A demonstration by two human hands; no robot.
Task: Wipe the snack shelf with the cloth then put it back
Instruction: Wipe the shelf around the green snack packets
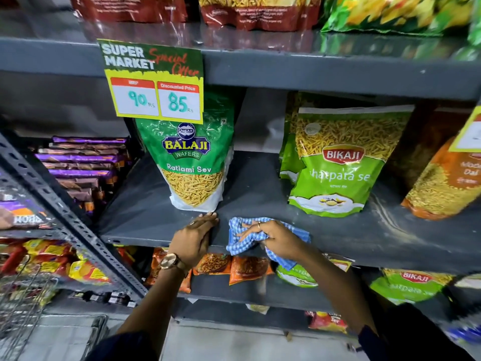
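Observation:
A blue and white checked cloth (235, 242) lies bunched on the front edge of the grey snack shelf (260, 199), partly hanging over it. My right hand (270, 237) presses down on the cloth with its fingers gripping it. My left hand (195, 238) rests flat on the shelf edge just left of the cloth, fingers together, holding nothing. It sits right below a green Balaji Ratlami Sev bag (192, 162) that stands upright on the shelf.
A green Bikaji bag (338, 165) and an orange dal bag (447, 183) stand to the right. A price sign (153, 79) hangs from the upper shelf. Purple packets (83, 165) are stacked left behind a slotted post (65, 212). A wire basket (26, 303) sits low left.

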